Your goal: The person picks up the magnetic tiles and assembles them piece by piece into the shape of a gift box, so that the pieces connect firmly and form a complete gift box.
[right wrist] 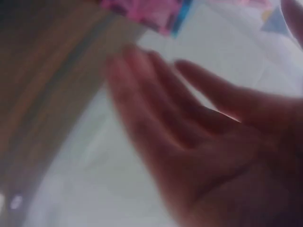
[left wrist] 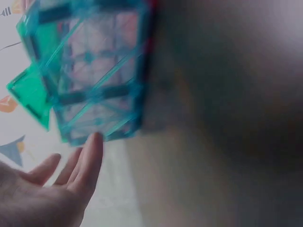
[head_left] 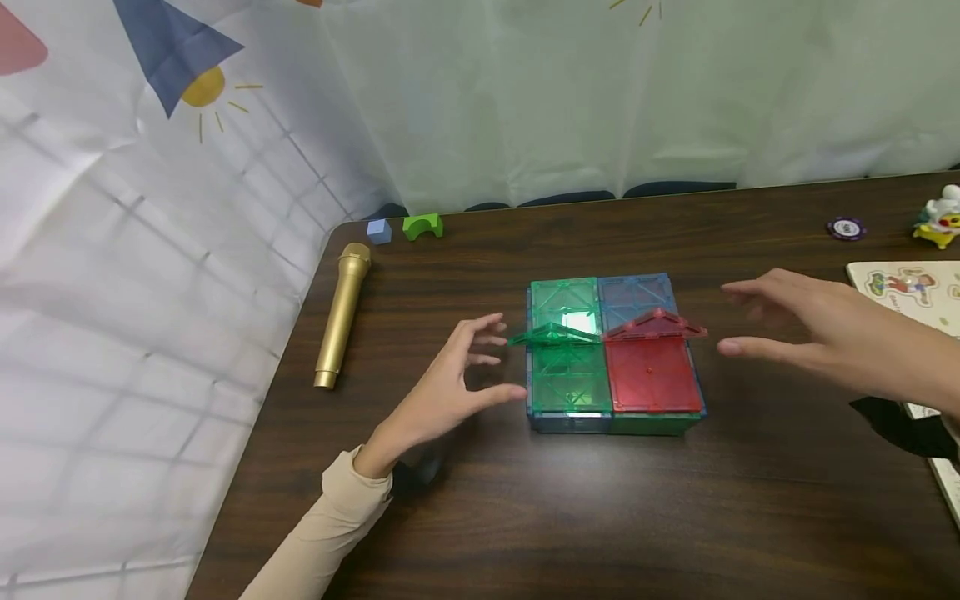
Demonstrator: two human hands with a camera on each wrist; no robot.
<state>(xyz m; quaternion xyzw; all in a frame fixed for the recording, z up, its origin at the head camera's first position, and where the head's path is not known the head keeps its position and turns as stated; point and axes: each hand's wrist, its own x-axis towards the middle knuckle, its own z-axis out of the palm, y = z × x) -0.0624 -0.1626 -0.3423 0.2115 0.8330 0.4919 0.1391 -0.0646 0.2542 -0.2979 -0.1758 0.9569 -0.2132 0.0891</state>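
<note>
A low block of translucent magnetic tiles (head_left: 611, 354) sits mid-table, with green, blue and red squares on top and two small triangle tiles, green (head_left: 553, 334) and red (head_left: 657, 323), standing up along its middle. My left hand (head_left: 457, 375) hovers open just left of the block, fingers spread, thumb close to its left edge but holding nothing. My right hand (head_left: 795, 325) hovers open to the right of it, a short gap away. The left wrist view shows the tile block (left wrist: 94, 71) close above my straight fingers (left wrist: 87, 163). The right wrist view is blurred, showing my open palm (right wrist: 199, 142).
A gold toy microphone (head_left: 341, 315) lies at the left side of the dark wooden table (head_left: 525, 517). A blue cube (head_left: 378, 231) and green arch block (head_left: 422, 225) sit at the back left corner. A poker chip (head_left: 846, 227), a small toy figure (head_left: 941, 218) and a puzzle board (head_left: 911, 292) are at the right.
</note>
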